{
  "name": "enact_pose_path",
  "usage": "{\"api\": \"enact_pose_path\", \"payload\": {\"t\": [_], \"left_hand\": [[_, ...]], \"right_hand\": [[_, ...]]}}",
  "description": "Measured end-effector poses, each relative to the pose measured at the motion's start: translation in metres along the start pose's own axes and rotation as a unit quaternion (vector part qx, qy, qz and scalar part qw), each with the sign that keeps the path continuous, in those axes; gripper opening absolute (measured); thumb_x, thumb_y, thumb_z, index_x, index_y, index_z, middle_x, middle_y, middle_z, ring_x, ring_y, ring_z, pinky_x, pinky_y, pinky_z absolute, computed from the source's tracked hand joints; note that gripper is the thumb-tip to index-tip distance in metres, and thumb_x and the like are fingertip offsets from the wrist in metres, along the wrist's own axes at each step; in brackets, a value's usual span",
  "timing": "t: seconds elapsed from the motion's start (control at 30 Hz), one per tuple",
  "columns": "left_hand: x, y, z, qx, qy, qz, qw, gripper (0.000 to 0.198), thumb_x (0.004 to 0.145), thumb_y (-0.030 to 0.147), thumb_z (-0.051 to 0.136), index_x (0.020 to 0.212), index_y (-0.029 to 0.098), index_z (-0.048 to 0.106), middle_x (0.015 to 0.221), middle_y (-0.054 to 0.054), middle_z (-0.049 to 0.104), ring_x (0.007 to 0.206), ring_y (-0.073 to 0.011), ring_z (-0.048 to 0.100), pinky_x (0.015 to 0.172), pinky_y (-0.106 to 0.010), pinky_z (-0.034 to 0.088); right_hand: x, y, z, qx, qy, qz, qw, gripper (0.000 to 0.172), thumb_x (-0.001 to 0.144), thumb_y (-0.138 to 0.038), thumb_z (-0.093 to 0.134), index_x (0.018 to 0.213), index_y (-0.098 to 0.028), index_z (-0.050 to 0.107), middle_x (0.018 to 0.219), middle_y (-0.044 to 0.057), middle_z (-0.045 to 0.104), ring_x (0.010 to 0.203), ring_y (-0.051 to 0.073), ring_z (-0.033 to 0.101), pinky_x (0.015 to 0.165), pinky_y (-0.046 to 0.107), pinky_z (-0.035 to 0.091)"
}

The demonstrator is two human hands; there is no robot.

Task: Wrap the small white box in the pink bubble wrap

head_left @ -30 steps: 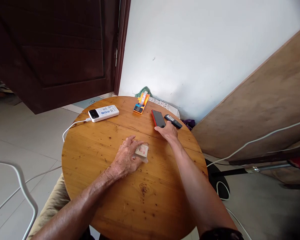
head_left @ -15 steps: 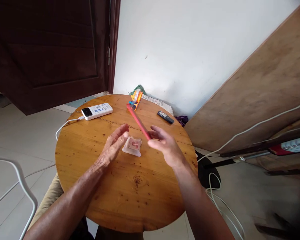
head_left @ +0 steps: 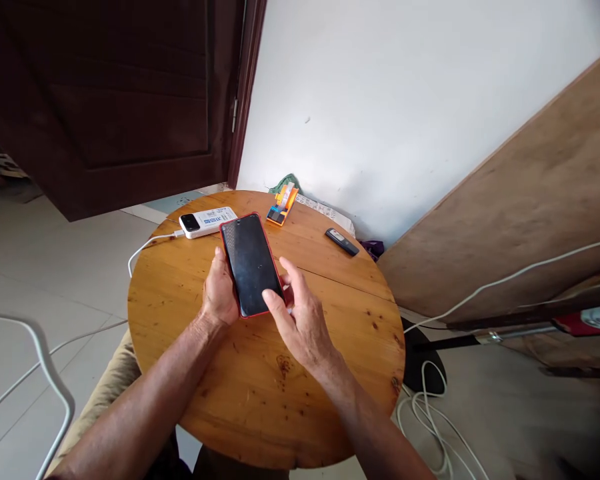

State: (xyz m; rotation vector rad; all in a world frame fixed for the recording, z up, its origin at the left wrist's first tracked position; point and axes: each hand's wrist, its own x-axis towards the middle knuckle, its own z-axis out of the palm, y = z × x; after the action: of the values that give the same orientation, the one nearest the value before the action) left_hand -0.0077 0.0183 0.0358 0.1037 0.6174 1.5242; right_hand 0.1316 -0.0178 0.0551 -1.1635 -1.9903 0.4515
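Note:
A smartphone (head_left: 253, 267) in a red-edged case is held above the table, its dark screen facing me and its top tilted slightly left. My left hand (head_left: 220, 290) grips its left side, thumb along the edge and the other fingers hidden behind it. At the lower right corner, my right hand (head_left: 303, 320) has its thumb over the screen's edge and fingers around the right side, the index finger raised. The small clear-wrapped packet from the earlier picture is hidden behind the phone and my hands.
On the round wooden table (head_left: 220, 407) lie a white power bank (head_left: 207, 222) with a cable, an orange tape dispenser (head_left: 283, 203) and a dark remote control (head_left: 342, 242). A white wall (head_left: 380, 100) and a dark door (head_left: 145, 100) stand behind. Cables (head_left: 430, 407) lie on the floor at right.
The phone, earlier edge-on in my right hand alone, has turned screen towards me. My left hand has closed on its left side. The view has shifted slightly left.

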Motion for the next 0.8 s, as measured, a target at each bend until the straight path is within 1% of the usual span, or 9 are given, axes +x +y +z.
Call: {"api": "enact_pose_path", "payload": {"t": [0.07,0.13,0.23,0.3,0.43,0.5,0.6,0.7,0.8], "left_hand": [[-0.002,-0.001,0.001,0.008,0.004,-0.023,1.000,0.053,0.099,0.055,0.036,0.111,0.015,0.067,0.088,-0.009,0.077,0.092,-0.0276,0.074,0.091,-0.045,0.058],[-0.003,-0.001,0.002,0.018,0.004,-0.038,0.999,0.053,0.099,0.055,0.035,0.110,0.015,0.068,0.089,-0.009,0.077,0.095,-0.0276,0.073,0.092,-0.044,0.058],[-0.003,-0.002,0.001,0.040,-0.005,-0.037,0.999,0.052,0.097,0.057,0.039,0.107,0.016,0.068,0.093,-0.009,0.077,0.100,-0.0282,0.072,0.093,-0.043,0.058],[-0.003,-0.004,-0.002,0.063,-0.005,-0.024,0.998,0.050,0.095,0.059,0.044,0.105,0.017,0.069,0.094,-0.008,0.077,0.102,-0.0284,0.071,0.094,-0.043,0.057],[-0.002,-0.009,-0.006,0.104,0.008,0.025,0.994,0.049,0.091,0.061,0.051,0.105,0.019,0.070,0.098,-0.006,0.077,0.104,-0.0276,0.071,0.094,-0.043,0.057],[-0.003,-0.010,-0.007,0.111,0.007,0.032,0.993,0.050,0.089,0.062,0.052,0.105,0.018,0.070,0.100,-0.006,0.077,0.104,-0.0276,0.070,0.094,-0.043,0.056],[-0.005,-0.010,-0.003,0.103,0.005,0.023,0.994,0.049,0.090,0.061,0.052,0.106,0.018,0.069,0.098,-0.006,0.077,0.101,-0.0273,0.071,0.093,-0.043,0.056],[-0.007,-0.007,0.001,0.092,-0.012,-0.013,0.996,0.049,0.091,0.060,0.048,0.105,0.018,0.070,0.094,-0.006,0.077,0.095,-0.0273,0.072,0.089,-0.044,0.058],[-0.008,-0.007,0.002,0.095,-0.032,-0.045,0.994,0.056,0.092,0.064,0.043,0.102,0.016,0.071,0.089,-0.008,0.077,0.091,-0.0287,0.073,0.086,-0.045,0.058]], "right_hand": [[0.001,0.001,0.001,0.034,-0.008,0.030,0.999,0.051,0.099,-0.040,0.048,0.146,-0.020,0.041,0.114,0.010,0.070,0.099,0.024,0.068,0.087,0.040,0.056],[0.002,0.001,0.003,0.064,-0.006,0.040,0.997,0.052,0.100,-0.042,0.046,0.146,-0.021,0.041,0.124,0.011,0.067,0.108,0.025,0.066,0.092,0.040,0.054],[0.000,0.003,0.006,0.098,-0.004,0.058,0.994,0.052,0.100,-0.046,0.046,0.146,-0.022,0.042,0.128,0.011,0.065,0.112,0.026,0.065,0.094,0.040,0.053],[-0.003,0.005,0.007,0.109,-0.009,0.070,0.992,0.054,0.100,-0.047,0.046,0.147,-0.023,0.041,0.126,0.011,0.066,0.111,0.026,0.065,0.093,0.040,0.053],[-0.007,0.009,0.008,0.092,-0.010,0.076,0.993,0.059,0.096,-0.049,0.051,0.148,-0.024,0.039,0.133,0.012,0.062,0.119,0.029,0.060,0.099,0.046,0.051],[-0.008,0.010,0.006,0.091,-0.013,0.075,0.993,0.061,0.096,-0.050,0.052,0.149,-0.024,0.038,0.131,0.012,0.063,0.118,0.029,0.060,0.099,0.047,0.051],[-0.009,0.010,0.000,0.124,-0.024,0.072,0.989,0.058,0.098,-0.051,0.047,0.149,-0.024,0.038,0.119,0.011,0.067,0.105,0.026,0.065,0.091,0.044,0.053],[-0.012,0.011,-0.011,0.171,-0.039,0.112,0.978,0.056,0.100,-0.053,0.041,0.147,-0.022,0.042,0.089,0.006,0.069,0.076,0.021,0.065,0.073,0.038,0.055],[-0.020,0.015,-0.024,0.232,-0.112,0.175,0.950,0.051,0.100,-0.055,0.040,0.134,-0.018,0.054,0.066,0.000,0.063,0.059,0.017,0.059,0.062,0.032,0.052]]}}
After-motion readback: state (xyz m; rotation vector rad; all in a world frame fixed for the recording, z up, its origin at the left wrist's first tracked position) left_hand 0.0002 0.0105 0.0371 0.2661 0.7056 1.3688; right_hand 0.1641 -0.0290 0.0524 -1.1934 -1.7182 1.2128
